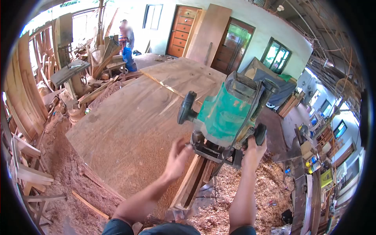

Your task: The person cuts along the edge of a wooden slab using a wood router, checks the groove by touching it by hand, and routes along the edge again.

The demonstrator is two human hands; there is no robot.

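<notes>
A green plunge router [225, 113] stands on a long wooden piece [184, 197] that has a dark lengthwise channel. My right hand [253, 152] is closed at the router's right side, just below its black knob [260, 134]; part of the grip is hidden. Beside the black router base [211, 150], my left hand [177, 158] has its fingers apart, the thumb close to the base's left edge. Whether that thumb touches the base I cannot tell. The router's left handle [187, 107] has no hand on it. A dark cord runs down the router's front.
A large sawdust-covered wooden panel [129, 113] spreads to the left. Wood shavings [243, 196] cover the floor at right. Scrap timber [98, 62] is piled at the back left, where a person [126, 35] stands. Doors lean along the back wall. Boards and tools line the right side.
</notes>
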